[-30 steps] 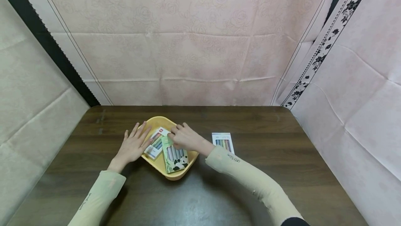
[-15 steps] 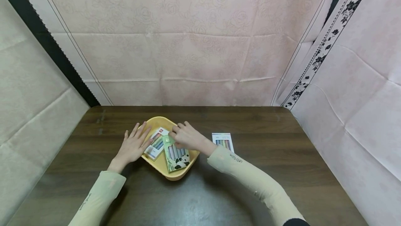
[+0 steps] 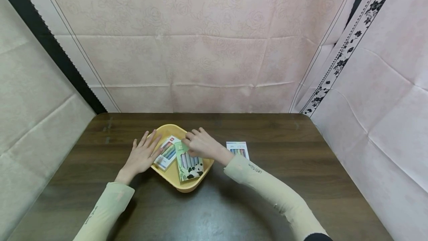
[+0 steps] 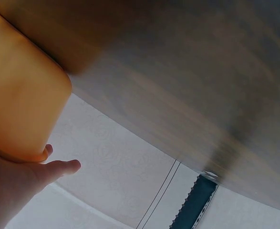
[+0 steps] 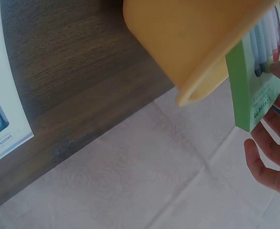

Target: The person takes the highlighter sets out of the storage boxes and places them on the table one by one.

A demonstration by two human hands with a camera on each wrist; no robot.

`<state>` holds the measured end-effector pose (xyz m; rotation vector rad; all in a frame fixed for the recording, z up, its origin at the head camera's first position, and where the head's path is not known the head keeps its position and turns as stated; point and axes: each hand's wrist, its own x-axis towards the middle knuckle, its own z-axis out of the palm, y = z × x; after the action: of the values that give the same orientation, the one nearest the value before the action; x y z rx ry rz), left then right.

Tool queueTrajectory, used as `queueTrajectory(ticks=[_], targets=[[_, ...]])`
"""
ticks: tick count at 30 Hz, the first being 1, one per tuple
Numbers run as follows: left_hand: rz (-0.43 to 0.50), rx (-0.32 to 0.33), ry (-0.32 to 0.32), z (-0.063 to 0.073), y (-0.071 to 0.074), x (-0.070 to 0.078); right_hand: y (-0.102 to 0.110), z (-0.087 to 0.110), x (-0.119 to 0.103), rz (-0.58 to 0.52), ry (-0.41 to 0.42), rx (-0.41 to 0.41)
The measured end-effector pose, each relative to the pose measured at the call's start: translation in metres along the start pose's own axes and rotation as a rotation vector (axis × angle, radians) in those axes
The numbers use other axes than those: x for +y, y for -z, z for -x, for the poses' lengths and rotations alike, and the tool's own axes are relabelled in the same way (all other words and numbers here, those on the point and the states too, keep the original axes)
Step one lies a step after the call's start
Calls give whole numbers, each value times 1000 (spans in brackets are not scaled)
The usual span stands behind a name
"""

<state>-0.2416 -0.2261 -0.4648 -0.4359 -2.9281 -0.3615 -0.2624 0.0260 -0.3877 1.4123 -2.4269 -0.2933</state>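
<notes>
A yellow plastic basket (image 3: 170,127) stands on the table. My left hand (image 3: 139,157) rests at its left rim, fingers straight and spread; in the left wrist view that hand (image 4: 23,188) has its thumb stretched out beside the basket wall (image 4: 25,90). My right hand (image 3: 203,146) pinches the top end of a green box of marker pens (image 3: 188,162), printed with pandas, over the basket. In the right wrist view the thumb lies on the front of the green box (image 5: 254,90), with fingers behind it. A white box of pens (image 3: 166,153) leans in the basket on the left.
Another white pen box (image 3: 238,149) lies on the brown wooden table (image 3: 267,181), right of the basket and partly behind the right forearm. Pale patterned cloth (image 3: 200,62) hangs behind the table and along both sides.
My right hand has shifted slightly right and away from me, drawing the green marker box with it. The left hand and both white boxes stay where they were.
</notes>
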Motion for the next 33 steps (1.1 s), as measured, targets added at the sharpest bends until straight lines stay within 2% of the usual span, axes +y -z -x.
queueTrajectory(ticks=[12,25,33], targets=[[9,-18,9,0,-1,-1,1,3,5,-25,-22,34],[12,-9,6,-1,0,0,5,4,8,-39,-39,51],[16,-5,5,0,0,0,3,9,8,-74,-76,54]])
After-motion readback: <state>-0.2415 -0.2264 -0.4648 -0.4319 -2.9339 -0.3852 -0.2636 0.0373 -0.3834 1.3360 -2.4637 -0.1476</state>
